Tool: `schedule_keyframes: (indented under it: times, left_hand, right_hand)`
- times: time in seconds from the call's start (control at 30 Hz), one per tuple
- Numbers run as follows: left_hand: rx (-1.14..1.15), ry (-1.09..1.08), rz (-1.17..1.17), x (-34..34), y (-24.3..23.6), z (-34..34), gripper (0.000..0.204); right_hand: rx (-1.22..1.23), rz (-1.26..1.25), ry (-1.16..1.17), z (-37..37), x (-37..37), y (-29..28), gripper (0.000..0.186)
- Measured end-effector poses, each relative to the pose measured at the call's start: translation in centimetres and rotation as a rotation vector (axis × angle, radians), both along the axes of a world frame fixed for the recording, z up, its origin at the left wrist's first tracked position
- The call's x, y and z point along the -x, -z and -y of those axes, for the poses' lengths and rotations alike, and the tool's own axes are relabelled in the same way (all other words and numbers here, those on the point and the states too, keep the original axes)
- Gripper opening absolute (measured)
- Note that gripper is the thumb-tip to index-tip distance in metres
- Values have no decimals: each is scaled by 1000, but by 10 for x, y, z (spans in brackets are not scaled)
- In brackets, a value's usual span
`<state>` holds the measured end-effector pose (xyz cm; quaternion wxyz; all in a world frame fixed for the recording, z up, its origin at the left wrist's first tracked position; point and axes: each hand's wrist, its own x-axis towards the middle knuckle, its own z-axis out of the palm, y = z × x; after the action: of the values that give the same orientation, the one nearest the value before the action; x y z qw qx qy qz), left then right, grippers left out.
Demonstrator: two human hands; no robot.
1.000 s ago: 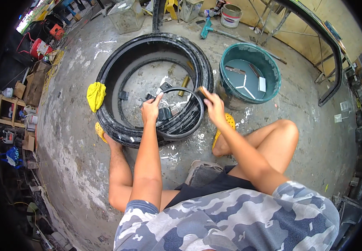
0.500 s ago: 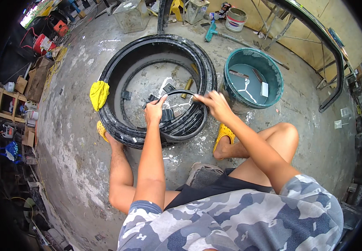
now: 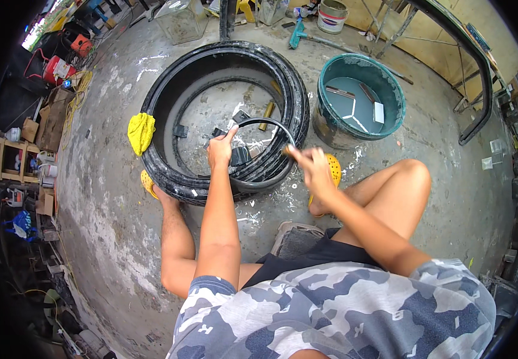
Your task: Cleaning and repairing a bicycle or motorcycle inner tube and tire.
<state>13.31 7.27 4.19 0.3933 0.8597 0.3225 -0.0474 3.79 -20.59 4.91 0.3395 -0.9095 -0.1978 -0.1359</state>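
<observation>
Thin, round black rubbery-looking hoop (image 3: 275, 123) sits tilted over the near right rim of the big black ribbed tyre-like ring (image 3: 295, 84); left hand (image 3: 220, 151) has its fingers clamped on it, right hand (image 3: 317, 173) pinches a small brownish block (image 3: 288, 151) by its right edge; probably light and springy, maybe slick, so grip the band. Round teal plastic bucket (image 3: 393, 90) stands just to the right.
</observation>
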Motion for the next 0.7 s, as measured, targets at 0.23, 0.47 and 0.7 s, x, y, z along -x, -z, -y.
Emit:
schedule_keyframes:
  times: [0.23,0.47,0.7]
  left_hand:
    - [-15,69,83,-12,19,7,74]
    - [93,87,28,-18,42,-14,72]
    - [246,127,87,-25,42,-11,67]
  right_hand:
    - [-95,-87,141,-5,-83,0,54]
    - [-297,-9,227,-30,54,18,61]
    - [-578,-192,314,10,-78,26,51]
